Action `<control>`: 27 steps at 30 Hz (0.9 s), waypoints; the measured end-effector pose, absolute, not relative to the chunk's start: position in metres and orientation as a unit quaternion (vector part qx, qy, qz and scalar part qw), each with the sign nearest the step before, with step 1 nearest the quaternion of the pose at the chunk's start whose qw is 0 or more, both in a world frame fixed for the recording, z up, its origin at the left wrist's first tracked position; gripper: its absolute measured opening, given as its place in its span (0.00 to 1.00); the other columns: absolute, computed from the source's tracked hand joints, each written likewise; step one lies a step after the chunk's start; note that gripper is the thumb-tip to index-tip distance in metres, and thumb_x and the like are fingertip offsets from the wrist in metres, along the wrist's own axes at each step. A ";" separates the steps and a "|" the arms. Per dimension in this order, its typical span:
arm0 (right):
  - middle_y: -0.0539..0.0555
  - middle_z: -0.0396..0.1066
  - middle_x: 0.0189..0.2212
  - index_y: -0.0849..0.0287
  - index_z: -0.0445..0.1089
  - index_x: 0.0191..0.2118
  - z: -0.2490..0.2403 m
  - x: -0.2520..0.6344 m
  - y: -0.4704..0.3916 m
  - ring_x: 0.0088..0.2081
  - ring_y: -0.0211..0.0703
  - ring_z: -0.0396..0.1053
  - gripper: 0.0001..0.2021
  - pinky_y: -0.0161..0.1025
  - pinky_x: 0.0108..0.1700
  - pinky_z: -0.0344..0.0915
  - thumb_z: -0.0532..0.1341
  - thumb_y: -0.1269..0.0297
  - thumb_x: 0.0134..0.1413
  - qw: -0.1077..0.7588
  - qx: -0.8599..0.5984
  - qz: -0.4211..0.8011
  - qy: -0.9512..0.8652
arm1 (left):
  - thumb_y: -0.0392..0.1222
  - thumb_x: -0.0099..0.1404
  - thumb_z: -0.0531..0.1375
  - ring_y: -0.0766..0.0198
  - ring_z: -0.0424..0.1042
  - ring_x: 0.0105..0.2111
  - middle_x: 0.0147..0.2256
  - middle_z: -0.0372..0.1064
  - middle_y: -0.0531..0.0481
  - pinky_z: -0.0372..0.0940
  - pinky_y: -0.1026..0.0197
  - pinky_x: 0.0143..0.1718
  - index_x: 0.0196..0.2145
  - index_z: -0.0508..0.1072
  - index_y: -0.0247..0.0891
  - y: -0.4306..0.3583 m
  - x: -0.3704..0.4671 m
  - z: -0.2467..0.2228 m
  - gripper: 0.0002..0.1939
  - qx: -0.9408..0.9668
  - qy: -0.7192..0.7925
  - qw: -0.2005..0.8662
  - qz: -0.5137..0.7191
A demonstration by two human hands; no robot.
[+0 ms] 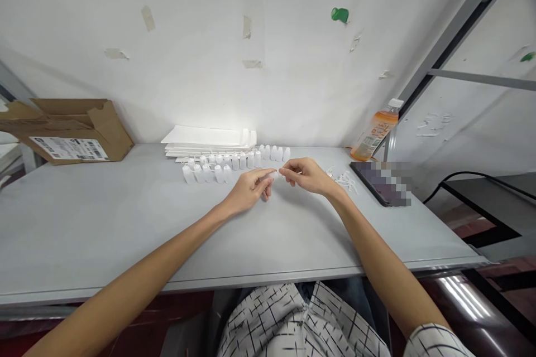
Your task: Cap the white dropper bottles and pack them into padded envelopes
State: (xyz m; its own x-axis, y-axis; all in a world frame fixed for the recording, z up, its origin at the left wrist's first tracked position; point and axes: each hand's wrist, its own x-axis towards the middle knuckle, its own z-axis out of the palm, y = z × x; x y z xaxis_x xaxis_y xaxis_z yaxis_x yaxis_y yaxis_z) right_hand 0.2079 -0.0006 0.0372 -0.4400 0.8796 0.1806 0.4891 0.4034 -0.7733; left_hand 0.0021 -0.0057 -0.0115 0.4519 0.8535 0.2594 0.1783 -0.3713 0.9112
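Observation:
Near the middle of the grey table (268,234), my left hand (251,189) is closed around a small white plastic piece (274,175), which shows between the two hands. My right hand (305,174) pinches at its right end, fingertips close to those of my left hand; what exactly the right fingers hold is too small to make out. Behind the hands stand rows of small white bottles (219,174), several in each row. Small white strips or loops (347,181) lie loose to the right of my right hand.
A stack of white sheets or envelopes (205,136) lies against the wall. An open cardboard box (75,131) stands at the far left. On the right are an orange drink bottle (374,131), leaning, and a dark phone (379,184).

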 end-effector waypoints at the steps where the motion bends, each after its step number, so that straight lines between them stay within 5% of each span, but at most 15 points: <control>1: 0.49 0.64 0.19 0.61 0.66 0.25 0.036 0.206 -0.001 0.23 0.35 0.60 0.20 0.35 0.28 0.57 0.56 0.49 0.60 0.293 -0.442 0.311 -0.789 | 0.52 0.70 0.54 0.66 0.72 0.25 0.28 0.67 0.52 0.71 0.58 0.32 0.53 0.71 0.32 -0.007 0.002 -0.011 0.23 0.739 0.352 0.424 0.389; 7: 0.45 0.51 0.15 0.58 0.54 0.19 0.027 0.200 0.001 0.20 0.33 0.50 0.27 0.35 0.26 0.50 0.48 0.46 0.65 0.274 -0.466 0.282 -0.793 | 0.49 0.71 0.53 0.66 0.72 0.26 0.29 0.66 0.51 0.71 0.59 0.33 0.52 0.73 0.34 -0.010 0.003 -0.010 0.20 0.756 0.349 0.395 0.389; 15: 0.47 0.63 0.20 0.59 0.64 0.29 0.027 0.198 0.001 0.20 0.34 0.63 0.19 0.33 0.23 0.58 0.59 0.47 0.58 0.378 -0.425 0.339 -0.749 | 0.51 0.70 0.54 0.66 0.72 0.26 0.30 0.67 0.51 0.72 0.60 0.31 0.52 0.73 0.34 -0.007 0.003 -0.012 0.22 0.733 0.355 0.424 0.395; 20: 0.54 0.71 0.24 0.62 0.70 0.37 0.034 0.204 0.000 0.27 0.43 0.72 0.22 0.35 0.22 0.65 0.67 0.47 0.47 0.362 -0.387 0.445 -0.722 | 0.51 0.69 0.55 0.67 0.71 0.24 0.28 0.66 0.52 0.72 0.60 0.30 0.52 0.73 0.33 -0.008 0.002 -0.004 0.21 0.722 0.356 0.427 0.411; 27: 0.48 0.65 0.16 0.60 0.63 0.24 0.030 0.200 -0.001 0.18 0.32 0.57 0.25 0.34 0.24 0.56 0.54 0.42 0.60 0.313 -0.434 0.348 -0.770 | 0.50 0.71 0.53 0.66 0.72 0.26 0.29 0.66 0.51 0.72 0.59 0.32 0.52 0.74 0.35 -0.011 0.001 -0.004 0.20 0.751 0.347 0.395 0.399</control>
State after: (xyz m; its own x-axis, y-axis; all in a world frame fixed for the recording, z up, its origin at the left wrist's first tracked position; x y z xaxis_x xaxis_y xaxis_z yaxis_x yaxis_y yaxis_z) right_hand 0.1996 -0.0012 0.0299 -0.4275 0.8858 0.1805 0.4494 0.3815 -0.8078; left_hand 0.0013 -0.0108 -0.0045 0.4397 0.8373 0.3250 0.2060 -0.4462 0.8709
